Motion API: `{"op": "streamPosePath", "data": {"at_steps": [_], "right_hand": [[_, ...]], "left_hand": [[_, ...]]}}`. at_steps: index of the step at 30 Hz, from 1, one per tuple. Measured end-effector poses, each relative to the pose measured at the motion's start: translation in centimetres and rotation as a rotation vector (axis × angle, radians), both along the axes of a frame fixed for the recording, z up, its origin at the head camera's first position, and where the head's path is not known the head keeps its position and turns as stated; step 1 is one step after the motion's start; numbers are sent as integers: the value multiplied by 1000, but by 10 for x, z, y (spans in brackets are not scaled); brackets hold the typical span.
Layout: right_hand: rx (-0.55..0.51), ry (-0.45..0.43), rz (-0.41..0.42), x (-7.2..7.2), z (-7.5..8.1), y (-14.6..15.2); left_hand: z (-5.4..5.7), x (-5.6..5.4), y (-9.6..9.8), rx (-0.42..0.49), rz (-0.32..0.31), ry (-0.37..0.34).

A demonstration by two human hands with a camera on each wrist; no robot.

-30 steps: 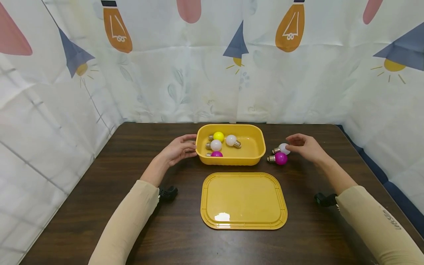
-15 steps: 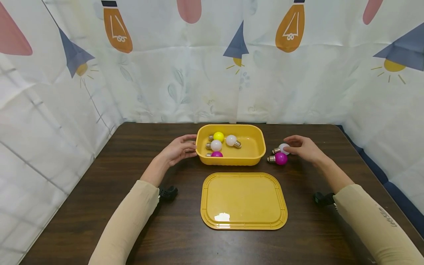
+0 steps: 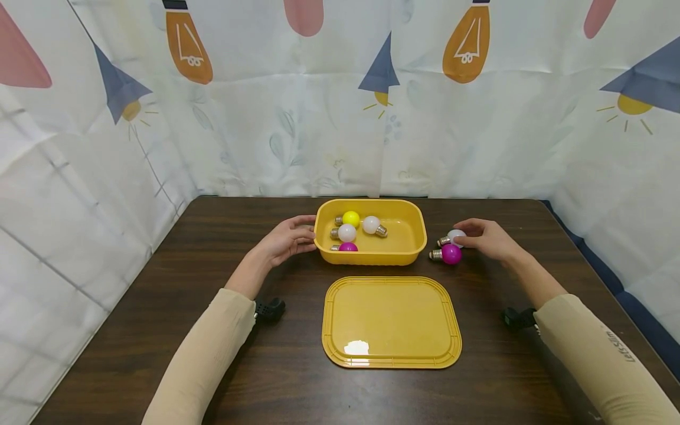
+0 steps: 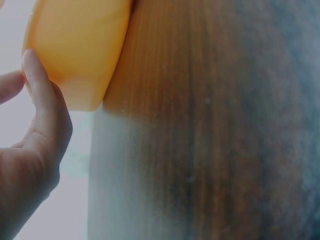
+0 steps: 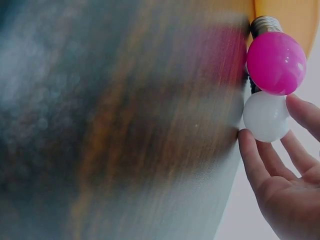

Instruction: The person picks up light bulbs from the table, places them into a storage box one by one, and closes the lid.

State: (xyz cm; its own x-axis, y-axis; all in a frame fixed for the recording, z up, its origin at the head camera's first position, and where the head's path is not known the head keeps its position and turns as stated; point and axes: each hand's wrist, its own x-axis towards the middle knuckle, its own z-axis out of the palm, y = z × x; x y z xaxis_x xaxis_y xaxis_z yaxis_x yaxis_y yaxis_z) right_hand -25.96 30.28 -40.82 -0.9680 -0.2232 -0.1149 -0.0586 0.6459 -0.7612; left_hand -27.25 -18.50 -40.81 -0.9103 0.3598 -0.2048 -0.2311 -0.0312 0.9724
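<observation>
White bulb [image 5: 266,117] sits on the tbl [image 3: 287,383], R of the yellow box [image 3: 372,259], just behind the magenta bulb [image 3: 451,254]. I've R hand [image 3: 486,238] w/ thumb & fingers round it. L hand [image 3: 289,241], well apart, rests relaxed fingers on box's L end. 4 bulbs [image 3: 370,225] inside; flat yellow tray [image 3: 393,321] in front.

Yellow tub [image 3: 372,259], white bulb [image 5: 265,119], magenta bulb [image 5: 276,64], brown wood-grained table [image 3: 297,389]
</observation>
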Motion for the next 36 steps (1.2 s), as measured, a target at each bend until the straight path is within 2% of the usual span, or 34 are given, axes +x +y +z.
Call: {"op": "streamPosePath", "data": {"at_steps": [23,36], "right_hand": [[-35,20,-72,0,11,-2],[-39,47,-67,2,24,-6]], "left_hand": [[1,0,0,1,-4,-1],[0,-1,-1,7,-7,-8]]}}
